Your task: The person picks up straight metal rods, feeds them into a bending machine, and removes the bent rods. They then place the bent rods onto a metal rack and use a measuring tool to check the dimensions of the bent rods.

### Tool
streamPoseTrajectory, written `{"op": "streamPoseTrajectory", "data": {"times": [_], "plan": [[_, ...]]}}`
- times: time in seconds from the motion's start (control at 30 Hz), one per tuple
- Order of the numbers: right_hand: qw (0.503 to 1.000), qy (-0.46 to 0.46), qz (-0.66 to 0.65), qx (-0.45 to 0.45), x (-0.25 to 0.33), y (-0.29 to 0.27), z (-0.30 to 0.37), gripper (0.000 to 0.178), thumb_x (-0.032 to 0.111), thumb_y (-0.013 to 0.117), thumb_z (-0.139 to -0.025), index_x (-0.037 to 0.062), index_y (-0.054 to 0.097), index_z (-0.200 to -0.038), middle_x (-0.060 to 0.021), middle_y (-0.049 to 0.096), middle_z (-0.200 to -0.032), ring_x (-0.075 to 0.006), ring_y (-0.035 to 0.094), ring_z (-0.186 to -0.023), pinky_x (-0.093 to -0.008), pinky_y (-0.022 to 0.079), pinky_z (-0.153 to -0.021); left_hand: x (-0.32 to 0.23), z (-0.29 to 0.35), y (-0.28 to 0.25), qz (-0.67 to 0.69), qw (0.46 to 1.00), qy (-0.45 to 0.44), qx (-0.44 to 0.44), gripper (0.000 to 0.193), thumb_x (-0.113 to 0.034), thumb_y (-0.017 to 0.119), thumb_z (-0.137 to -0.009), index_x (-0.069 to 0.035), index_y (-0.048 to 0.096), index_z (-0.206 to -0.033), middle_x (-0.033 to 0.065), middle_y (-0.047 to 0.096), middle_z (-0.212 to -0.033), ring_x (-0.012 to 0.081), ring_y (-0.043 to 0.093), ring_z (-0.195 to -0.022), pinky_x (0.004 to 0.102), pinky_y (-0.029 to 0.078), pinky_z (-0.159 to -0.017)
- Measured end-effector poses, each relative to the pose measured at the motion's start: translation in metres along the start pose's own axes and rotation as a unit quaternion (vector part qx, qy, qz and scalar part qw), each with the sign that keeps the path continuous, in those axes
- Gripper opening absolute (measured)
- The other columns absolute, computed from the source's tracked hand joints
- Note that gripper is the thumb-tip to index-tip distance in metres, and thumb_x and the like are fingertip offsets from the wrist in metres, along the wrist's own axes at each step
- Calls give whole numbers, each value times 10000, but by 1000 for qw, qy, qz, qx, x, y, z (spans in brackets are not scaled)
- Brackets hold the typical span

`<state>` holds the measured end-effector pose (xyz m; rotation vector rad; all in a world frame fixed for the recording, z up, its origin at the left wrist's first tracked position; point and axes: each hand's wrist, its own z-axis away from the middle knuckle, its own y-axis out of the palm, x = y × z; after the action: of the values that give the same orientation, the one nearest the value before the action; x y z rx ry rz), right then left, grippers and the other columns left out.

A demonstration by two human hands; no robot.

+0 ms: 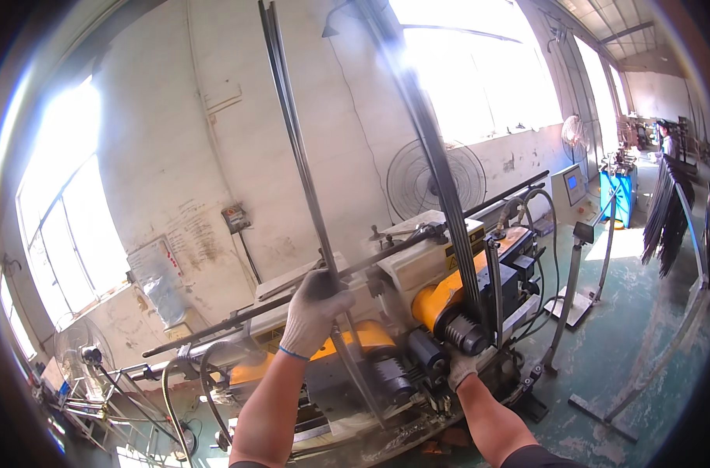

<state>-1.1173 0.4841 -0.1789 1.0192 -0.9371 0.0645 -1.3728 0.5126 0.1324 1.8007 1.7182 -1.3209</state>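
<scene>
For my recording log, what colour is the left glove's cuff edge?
The cuff edge is blue, seen in the head view.

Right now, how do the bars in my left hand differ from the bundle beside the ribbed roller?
The slim bar bundle is in your left hand; the thick bar bundle isn't. The slim bar bundle looks lighter grey, the thick bar bundle darker. Both are long and lean leftward.
</scene>
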Motion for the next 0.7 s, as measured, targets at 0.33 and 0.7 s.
{"op": "streamPoseTrajectory", "data": {"times": [0.33,0.7], "plan": [[998,0,-48,31,-22,-15,-26,476,87,813,-913,153,654,-1356,-76,714,-1137,-242,721,-937,-415,608,-740,3,-1,3,26,1000,-1,-4,317,-124,776,-867,29,680,-1128,58,719,-1001,145,657,-947,309,530,-886],[997,-66,-24,28,-46,-28,-51,497,75,817,-891,138,656,-1357,-78,719,-1157,-243,723,-938,-411,609,-742,2,0,6,48,999,-7,-11,310,-128,765,-874,30,678,-1126,63,708,-1001,149,649,-934,314,530,-881]]}}
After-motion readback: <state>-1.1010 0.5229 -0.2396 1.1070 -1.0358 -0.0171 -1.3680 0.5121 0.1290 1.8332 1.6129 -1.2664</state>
